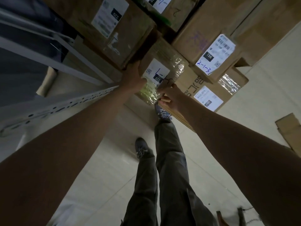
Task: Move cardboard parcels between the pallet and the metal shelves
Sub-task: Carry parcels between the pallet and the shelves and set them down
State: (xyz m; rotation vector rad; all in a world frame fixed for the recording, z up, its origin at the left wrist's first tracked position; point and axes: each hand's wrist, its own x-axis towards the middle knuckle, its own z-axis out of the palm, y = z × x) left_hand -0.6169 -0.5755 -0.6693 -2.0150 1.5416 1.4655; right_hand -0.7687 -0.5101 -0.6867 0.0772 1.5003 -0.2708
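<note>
Cardboard parcel, taped, sits mid-stack on the pallet pile right of the metal shelves. Left hand and right hand grip its near corners; lift-off step. Next: pull clear without dragging neighbours.

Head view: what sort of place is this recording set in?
Probably a warehouse or parcel stockroom: stacked cardboard parcels with printed shipping labels, a grey metal shelf upright with punched holes, and a pale tiled floor.
</note>
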